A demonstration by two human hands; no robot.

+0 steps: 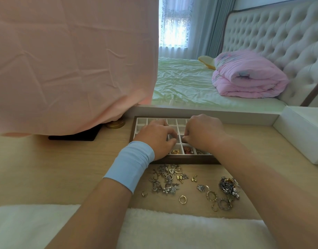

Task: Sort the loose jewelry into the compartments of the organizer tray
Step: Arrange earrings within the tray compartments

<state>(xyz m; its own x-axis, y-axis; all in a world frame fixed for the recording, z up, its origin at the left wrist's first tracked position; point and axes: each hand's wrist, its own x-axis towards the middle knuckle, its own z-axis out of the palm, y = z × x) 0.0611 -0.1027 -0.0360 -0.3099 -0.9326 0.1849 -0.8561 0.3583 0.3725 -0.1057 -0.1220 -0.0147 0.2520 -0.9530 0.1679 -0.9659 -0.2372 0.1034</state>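
Observation:
A wooden organizer tray (pixel 181 159) with white compartments lies on the desk. Both hands hover over its middle. My left hand (pixel 155 136), with a blue band on the wrist, has its fingers curled down into a compartment. My right hand (pixel 204 132) is pinched close beside it. What the fingertips hold is hidden. Near-row compartments contain gold pieces (pixel 176 151) and a pink piece (pixel 187 150). Loose jewelry (pixel 168 180) lies in a pile in front of the tray, with rings and brooches (pixel 226 187) further right.
A pink cloth (pixel 73 60) hangs over something at the left, above a black pad (pixel 73 136) and a gold lid (pixel 115 124). A white raised ledge (pixel 298 133) borders the desk's right side. White fleece (pixel 64 227) covers the near edge. A mirror shows a bed.

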